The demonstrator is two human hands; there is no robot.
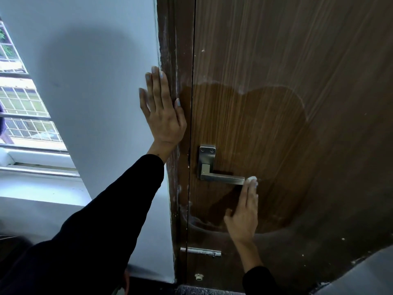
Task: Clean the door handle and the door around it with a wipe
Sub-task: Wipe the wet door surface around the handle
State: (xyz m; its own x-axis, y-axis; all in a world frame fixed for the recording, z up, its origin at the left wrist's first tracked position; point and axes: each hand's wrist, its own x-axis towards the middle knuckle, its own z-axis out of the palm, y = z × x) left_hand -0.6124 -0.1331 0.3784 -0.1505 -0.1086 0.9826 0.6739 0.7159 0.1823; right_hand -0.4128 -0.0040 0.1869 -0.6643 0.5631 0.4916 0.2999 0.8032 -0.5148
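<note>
The right hand (pixel 242 211), fingers straight, pressed a white wipe (pixel 252 179) against the wooden door (pixel 297 103) beside the lever handle's (pixel 223 179) tip. The left hand (pixel 162 111) lay flat and open on the door frame (pixel 180 60).

brown wood-grain door (pixel 276 81), silver handle (pixel 221 177), white wipe (pixel 252 179)

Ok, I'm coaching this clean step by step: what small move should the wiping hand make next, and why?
Probably slide the right hand and its wipe leftward along the lever of the door handle. The wipe sits just at the lever's free tip, while the door around it already shows a darker, wiped patch.
</note>
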